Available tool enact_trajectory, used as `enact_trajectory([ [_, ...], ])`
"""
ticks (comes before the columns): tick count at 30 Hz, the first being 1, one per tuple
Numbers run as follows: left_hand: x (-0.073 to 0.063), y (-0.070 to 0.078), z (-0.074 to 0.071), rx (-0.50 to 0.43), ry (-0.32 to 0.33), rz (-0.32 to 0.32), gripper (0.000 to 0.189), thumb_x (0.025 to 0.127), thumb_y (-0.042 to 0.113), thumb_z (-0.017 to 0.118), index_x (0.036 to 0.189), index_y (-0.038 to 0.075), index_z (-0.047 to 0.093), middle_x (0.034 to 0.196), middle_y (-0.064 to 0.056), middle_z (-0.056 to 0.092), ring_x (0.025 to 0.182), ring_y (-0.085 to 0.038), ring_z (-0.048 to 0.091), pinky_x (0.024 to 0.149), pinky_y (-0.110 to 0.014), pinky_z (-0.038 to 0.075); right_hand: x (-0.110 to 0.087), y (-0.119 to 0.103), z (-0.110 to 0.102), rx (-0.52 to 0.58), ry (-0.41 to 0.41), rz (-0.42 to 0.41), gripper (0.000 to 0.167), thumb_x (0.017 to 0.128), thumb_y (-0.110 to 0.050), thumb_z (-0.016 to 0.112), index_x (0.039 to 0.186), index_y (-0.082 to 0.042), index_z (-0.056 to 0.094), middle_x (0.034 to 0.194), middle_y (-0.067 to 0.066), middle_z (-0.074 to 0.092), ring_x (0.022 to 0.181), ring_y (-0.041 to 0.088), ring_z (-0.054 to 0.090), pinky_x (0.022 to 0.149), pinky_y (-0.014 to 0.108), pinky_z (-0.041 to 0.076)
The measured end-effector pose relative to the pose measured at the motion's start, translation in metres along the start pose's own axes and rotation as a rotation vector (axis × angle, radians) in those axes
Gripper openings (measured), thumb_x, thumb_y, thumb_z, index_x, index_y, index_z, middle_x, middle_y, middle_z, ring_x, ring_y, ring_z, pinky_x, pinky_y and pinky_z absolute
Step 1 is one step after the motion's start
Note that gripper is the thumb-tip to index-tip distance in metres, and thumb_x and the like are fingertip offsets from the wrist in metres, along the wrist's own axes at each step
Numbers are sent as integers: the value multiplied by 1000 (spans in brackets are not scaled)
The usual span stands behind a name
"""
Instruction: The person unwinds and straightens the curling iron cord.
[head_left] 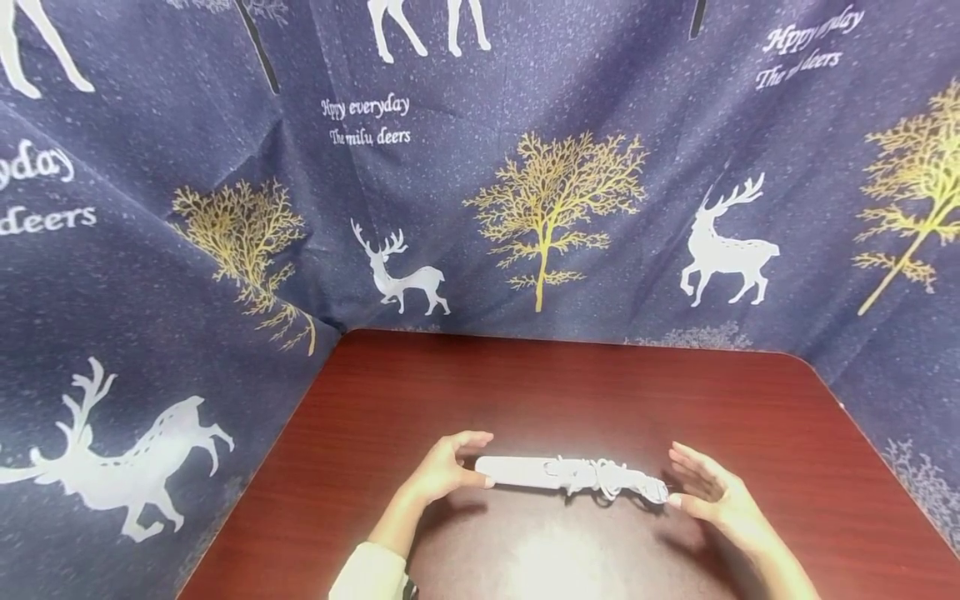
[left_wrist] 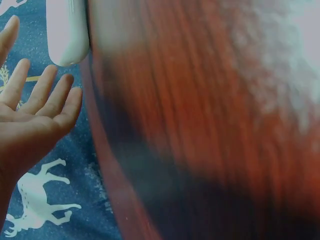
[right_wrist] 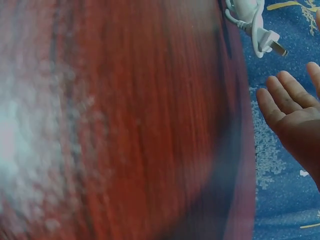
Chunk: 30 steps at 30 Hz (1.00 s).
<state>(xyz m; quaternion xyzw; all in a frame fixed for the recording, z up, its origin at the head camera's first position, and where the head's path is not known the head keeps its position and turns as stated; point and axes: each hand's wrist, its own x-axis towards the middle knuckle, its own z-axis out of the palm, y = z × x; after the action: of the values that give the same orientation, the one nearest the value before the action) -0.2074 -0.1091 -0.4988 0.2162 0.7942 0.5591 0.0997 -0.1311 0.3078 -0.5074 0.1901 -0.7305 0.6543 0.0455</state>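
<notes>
A white power strip (head_left: 517, 472) lies lengthwise across the table, its white cord (head_left: 611, 478) bundled along the right half. My left hand (head_left: 441, 471) is at the strip's left end, thumb and fingers spread apart around that end without curling on it. In the left wrist view a small gap shows between the fingers and the rounded end of the strip. Beyond the cord's right end is my right hand (head_left: 716, 497), its fingers extended and parted from the thumb. A plug (right_wrist: 270, 42) with metal prongs sticks out of the bundle near the right fingertips.
The dark red wooden table (head_left: 465, 375) has rounded far corners and a bright glare spot near its front. Dark blue cloth (head_left: 600, 92) printed with white deer and yellow trees hangs behind it and on both sides.
</notes>
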Motion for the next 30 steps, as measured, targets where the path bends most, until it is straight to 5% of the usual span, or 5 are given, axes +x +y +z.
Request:
enact_trajectory([
  [11,10,-6,6,7,-34,-47,63,65,7,83,122,2,58,119,-16,59,111,-32,53,91,-46,41,9,-3,6,20,-54,-72,63,76,22,57,134,13,34,128,-6,54,115,5,49,89,19,40],
  [19,18,-6,10,97,-59,-85,62,62,6,84,120,7,62,114,-9,63,106,-24,56,82,-35,46,11,1,8,35,-88,-74,61,77,21,56,133,16,32,129,-7,52,115,6,50,88,20,41],
  [23,21,-7,12,180,-76,-89,63,59,6,85,118,10,64,114,-4,63,99,-18,56,78,-32,47,12,4,10,39,-93,-59,60,77,20,56,130,21,28,129,-7,53,115,6,50,90,20,39],
  [30,25,-6,18,365,-99,-88,62,54,18,88,113,17,67,114,2,63,108,-19,52,92,-38,38,13,3,13,-46,-50,19,60,79,13,62,132,13,36,125,-10,54,115,6,49,89,16,37],
])
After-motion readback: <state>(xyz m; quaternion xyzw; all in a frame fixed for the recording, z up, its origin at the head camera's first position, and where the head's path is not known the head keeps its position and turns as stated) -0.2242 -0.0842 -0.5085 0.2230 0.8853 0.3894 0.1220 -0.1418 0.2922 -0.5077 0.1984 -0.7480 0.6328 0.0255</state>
